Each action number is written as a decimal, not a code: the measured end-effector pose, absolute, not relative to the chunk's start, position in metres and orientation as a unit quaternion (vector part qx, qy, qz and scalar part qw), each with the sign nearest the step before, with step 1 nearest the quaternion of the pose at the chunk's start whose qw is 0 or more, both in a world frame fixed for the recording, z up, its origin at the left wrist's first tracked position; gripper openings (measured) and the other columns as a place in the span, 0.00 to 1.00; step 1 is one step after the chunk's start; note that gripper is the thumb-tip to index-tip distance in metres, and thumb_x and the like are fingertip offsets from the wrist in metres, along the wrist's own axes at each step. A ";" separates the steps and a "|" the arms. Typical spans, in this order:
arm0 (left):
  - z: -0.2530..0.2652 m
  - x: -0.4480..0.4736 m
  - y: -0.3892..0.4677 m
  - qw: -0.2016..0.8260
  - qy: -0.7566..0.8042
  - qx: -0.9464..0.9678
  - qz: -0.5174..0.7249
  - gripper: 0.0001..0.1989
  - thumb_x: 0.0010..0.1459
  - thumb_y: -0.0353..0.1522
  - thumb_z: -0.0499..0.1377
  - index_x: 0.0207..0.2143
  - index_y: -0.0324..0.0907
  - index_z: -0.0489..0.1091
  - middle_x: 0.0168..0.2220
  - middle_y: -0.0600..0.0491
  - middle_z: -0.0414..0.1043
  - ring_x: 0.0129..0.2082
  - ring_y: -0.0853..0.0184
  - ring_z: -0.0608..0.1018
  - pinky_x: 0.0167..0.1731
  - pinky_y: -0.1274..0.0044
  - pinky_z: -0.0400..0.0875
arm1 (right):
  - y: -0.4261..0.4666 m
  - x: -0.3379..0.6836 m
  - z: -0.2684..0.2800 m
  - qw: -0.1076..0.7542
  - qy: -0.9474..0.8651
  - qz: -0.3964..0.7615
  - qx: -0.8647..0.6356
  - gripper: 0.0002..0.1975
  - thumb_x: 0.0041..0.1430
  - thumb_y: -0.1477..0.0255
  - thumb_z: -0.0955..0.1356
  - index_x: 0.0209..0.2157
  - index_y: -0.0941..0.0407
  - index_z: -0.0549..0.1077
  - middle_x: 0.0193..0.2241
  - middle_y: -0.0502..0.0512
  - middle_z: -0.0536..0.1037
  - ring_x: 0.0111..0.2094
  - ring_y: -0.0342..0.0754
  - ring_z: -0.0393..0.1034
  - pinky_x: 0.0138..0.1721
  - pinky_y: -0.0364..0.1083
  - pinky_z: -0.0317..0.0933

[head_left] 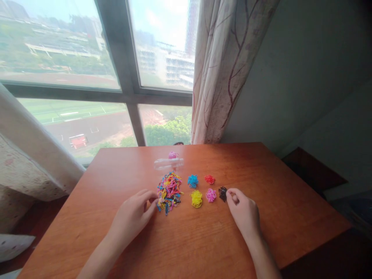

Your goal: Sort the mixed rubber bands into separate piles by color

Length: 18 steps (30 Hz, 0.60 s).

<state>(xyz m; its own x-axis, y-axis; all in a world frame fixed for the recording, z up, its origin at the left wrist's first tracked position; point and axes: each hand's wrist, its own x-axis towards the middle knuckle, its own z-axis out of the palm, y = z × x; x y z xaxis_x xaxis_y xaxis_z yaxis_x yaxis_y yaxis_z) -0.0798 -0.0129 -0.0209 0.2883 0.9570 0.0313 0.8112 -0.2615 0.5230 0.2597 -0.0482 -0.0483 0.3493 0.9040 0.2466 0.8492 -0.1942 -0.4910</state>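
A mixed pile of small coloured loops (170, 190), which look like rubber bands, lies on the wooden table. My left hand (136, 211) reaches its left edge, thumb and forefinger pinched together. What sits between those fingertips is too small to tell. On the right, my right hand (244, 211) is closed in a pinch at the edge of a small black heap (223, 193); whether it grips a black loop is hidden. Between the hands are separate heaps: blue (192, 181), red (209, 179), yellow (196, 198) and pink (210, 195).
Behind the mixed pile lies a clear plastic item (168, 163), perhaps a bag, with a small purple object (173, 155) beside it. The table (186, 248) ends at a window (162, 124) with curtains (215, 77). A grey wall (285, 89) rises at the right.
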 end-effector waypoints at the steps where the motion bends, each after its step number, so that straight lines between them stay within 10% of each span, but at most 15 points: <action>1: -0.020 -0.080 -0.013 0.211 0.567 0.777 0.174 0.14 0.62 0.38 0.50 0.34 0.45 0.74 0.32 0.54 0.76 0.30 0.67 0.75 0.30 0.78 0.64 | -0.049 0.254 -0.047 0.292 -0.579 0.048 -0.760 0.13 0.62 0.62 0.62 0.32 0.53 0.75 0.20 0.49 0.73 0.22 0.46 0.66 0.26 0.43 0.51; 18: -0.026 -0.078 -0.016 0.203 0.559 0.791 0.145 0.09 0.59 0.32 0.51 0.37 0.46 0.71 0.35 0.55 0.73 0.31 0.68 0.74 0.31 0.80 0.64 | -0.077 0.142 -0.060 0.297 -0.715 0.154 -0.614 0.09 0.62 0.76 0.63 0.31 0.53 0.72 0.22 0.46 0.73 0.22 0.42 0.66 0.27 0.42 0.48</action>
